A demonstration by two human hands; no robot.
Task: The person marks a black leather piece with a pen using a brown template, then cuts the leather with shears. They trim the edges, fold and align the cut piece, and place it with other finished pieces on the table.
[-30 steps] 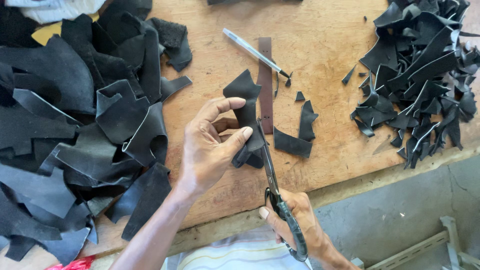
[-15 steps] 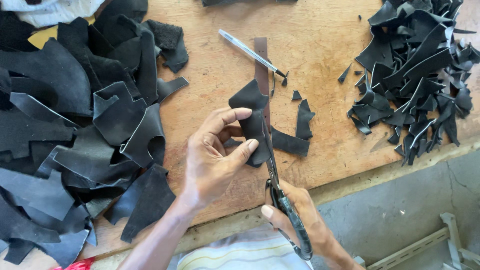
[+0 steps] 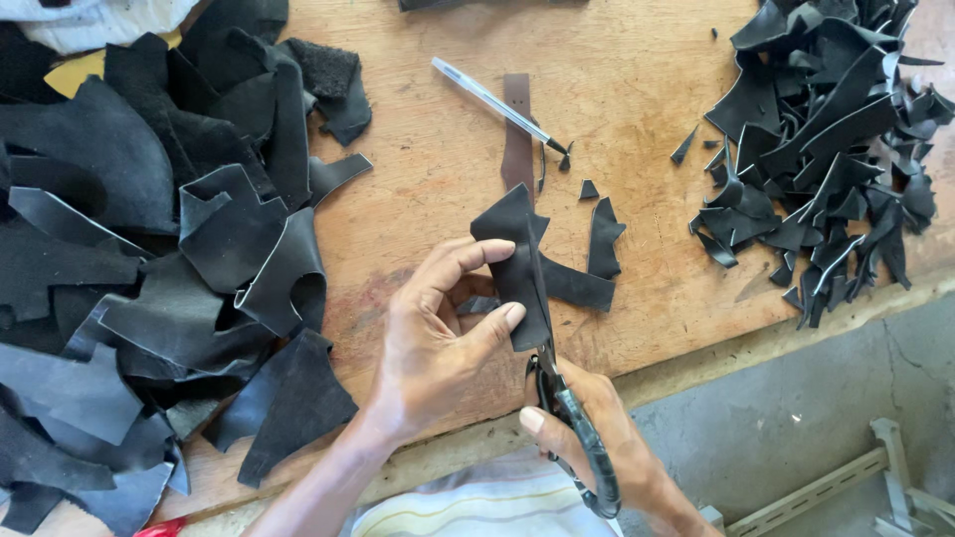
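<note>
My left hand (image 3: 438, 333) pinches a black leather piece (image 3: 517, 261) between thumb and fingers, holding it upright above the wooden table (image 3: 428, 199). Below it, my right hand (image 3: 597, 447) grips the dark handles of scissors (image 3: 572, 418), whose blades point up into the lower edge of the leather piece. A black offcut (image 3: 582, 283) lies on the table just right of the held piece.
A big heap of black leather pieces (image 3: 149, 259) fills the left. A pile of cut black scraps (image 3: 826, 149) sits at the right. A pen (image 3: 497, 102) rests across a brown strip (image 3: 517, 134). The table's front edge drops to a grey floor (image 3: 796, 418).
The scissors have worked further up into the leather piece, and my left hand has shifted slightly with it. The view has drifted a little.
</note>
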